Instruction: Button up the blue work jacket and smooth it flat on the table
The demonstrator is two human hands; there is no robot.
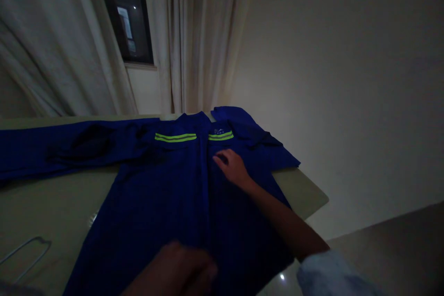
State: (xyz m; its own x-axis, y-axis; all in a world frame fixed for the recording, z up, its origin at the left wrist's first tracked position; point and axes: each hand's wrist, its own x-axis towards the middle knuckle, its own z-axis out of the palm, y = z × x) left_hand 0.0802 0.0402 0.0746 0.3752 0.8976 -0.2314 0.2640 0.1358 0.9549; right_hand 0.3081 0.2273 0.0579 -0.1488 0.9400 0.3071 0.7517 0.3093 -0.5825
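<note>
A dark blue work jacket [163, 185] with two yellow-green reflective stripes [175, 137] lies spread front-up on a pale table [52, 203]. One sleeve stretches out to the left, the other is folded at the far right. My right hand [231, 164] rests flat on the jacket's chest just right of the front placket, fingers stretched toward the stripes. My left hand [180, 268] is close to the camera at the jacket's lower part, blurred and dark; its fingers look curled, and I cannot make out whether it grips the cloth.
A metal wire hanger [26, 252] lies on the table at the near left. Pale curtains [194, 32] and a dark window [126, 9] stand behind the table. The table's right corner [321, 196] drops off to the floor.
</note>
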